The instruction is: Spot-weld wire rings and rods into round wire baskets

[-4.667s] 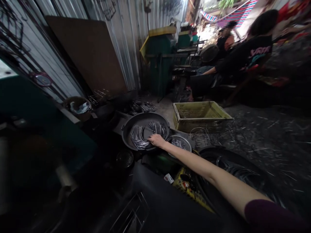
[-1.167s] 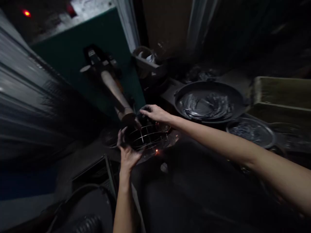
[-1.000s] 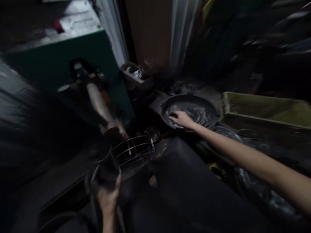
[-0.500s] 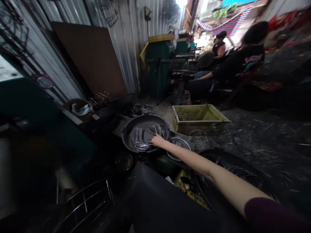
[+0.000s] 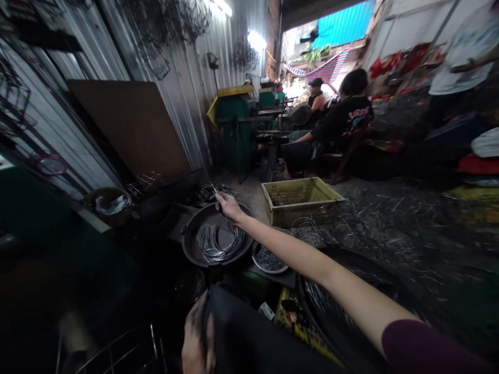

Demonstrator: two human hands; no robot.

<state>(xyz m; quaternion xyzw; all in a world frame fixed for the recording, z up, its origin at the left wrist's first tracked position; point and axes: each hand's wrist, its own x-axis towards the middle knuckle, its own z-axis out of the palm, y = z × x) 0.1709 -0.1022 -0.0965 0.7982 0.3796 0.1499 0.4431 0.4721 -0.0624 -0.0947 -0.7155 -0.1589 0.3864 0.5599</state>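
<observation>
My right hand [image 5: 229,206] is raised over the far rim of a round dark pan [image 5: 189,248], its fingers pinched on a thin, shiny metal wire [image 5: 212,187] that sticks up past the fingertips. Curved metal wires [image 5: 212,246] lie bundled in the pan below. Low in the view, my left hand [image 5: 197,332] rests against the dark cloth [image 5: 241,327] over my lap, thumb apart from the fingers, holding nothing that shows. Beside the pan, a small round bowl [image 5: 268,259] holds short metal pieces.
Beyond the bowl stands a yellow plastic crate [image 5: 304,205]. A large dark basin [image 5: 331,291] with wires lies under my right forearm. Wire scraps [image 5: 390,223] cover the floor at right. Two people sit by green machines [image 5: 234,114]; another person [image 5: 462,62] stands far right.
My right hand has lifted from the wires in the pan to above its far rim, with a wire in the fingers. My left hand has come into view. The camera has tilted up.
</observation>
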